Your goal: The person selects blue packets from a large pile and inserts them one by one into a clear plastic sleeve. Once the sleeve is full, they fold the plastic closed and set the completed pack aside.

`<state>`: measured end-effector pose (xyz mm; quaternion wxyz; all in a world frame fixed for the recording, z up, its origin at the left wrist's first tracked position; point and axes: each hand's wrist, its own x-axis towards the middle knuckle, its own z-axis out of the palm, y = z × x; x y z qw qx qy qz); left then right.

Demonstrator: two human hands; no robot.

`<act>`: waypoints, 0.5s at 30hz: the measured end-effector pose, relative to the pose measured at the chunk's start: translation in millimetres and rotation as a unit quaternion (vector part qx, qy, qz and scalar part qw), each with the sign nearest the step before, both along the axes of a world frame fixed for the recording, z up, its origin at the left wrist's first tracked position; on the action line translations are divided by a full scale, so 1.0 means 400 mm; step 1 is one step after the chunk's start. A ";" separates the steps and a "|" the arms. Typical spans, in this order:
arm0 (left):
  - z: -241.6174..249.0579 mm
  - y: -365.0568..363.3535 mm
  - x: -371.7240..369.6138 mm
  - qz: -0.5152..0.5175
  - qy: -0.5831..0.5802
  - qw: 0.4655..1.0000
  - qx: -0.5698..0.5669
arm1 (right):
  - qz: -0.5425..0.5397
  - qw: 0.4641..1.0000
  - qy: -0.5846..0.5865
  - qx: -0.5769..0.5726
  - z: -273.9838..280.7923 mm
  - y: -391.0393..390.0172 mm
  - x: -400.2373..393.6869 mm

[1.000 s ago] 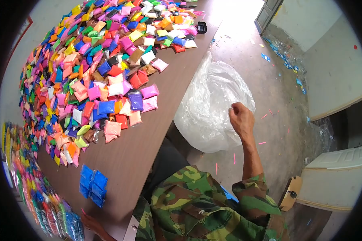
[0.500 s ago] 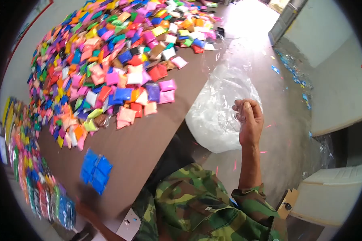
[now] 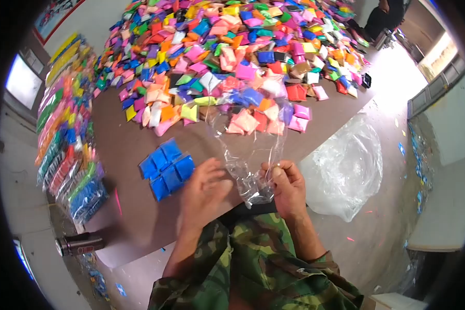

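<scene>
My right hand (image 3: 289, 188) pinches the edge of a clear plastic bag (image 3: 250, 178) between thumb and fingers. The bag hangs thin and see-through over the table edge, with colourful packets visible behind it. To its left is my left hand (image 3: 205, 194), slightly blurred, its fingers apart and nothing visible in them. Close beside that hand, a block of several flat blue packets (image 3: 168, 168) lies in rows on the brown table (image 3: 124, 170).
A large heap of small coloured packets (image 3: 232, 57) covers the table's far part. Filled clear bags (image 3: 67, 150) line the left edge, near a dark metal flask (image 3: 80, 244). At right is a big translucent plastic sack (image 3: 346, 170). A person in dark clothes (image 3: 385, 20) is at the back.
My right hand has moved from over the big sack to the table edge, bringing the clear bag. My left hand has come up from the lower left towards it. The view has turned left.
</scene>
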<state>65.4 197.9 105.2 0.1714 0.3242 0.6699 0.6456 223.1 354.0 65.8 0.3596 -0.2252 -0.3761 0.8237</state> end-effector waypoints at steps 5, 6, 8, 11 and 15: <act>-0.038 0.024 0.010 -0.009 -0.153 0.987 0.039 | 0.051 0.997 -0.023 0.045 -0.019 -0.052 0.012; -0.046 0.019 0.009 -0.003 -0.167 0.985 0.053 | 0.048 0.998 -0.028 0.031 -0.026 -0.054 0.016; -0.044 0.001 0.012 0.004 -0.156 0.986 0.059 | 0.037 0.999 -0.038 0.004 -0.036 -0.056 0.021; -0.042 -0.020 0.025 0.007 -0.165 0.983 0.076 | 0.041 0.998 -0.050 0.002 -0.043 -0.067 0.024; -0.031 -0.064 0.024 -0.041 -0.199 0.975 0.085 | 0.033 0.998 -0.039 -0.028 -0.026 -0.075 0.022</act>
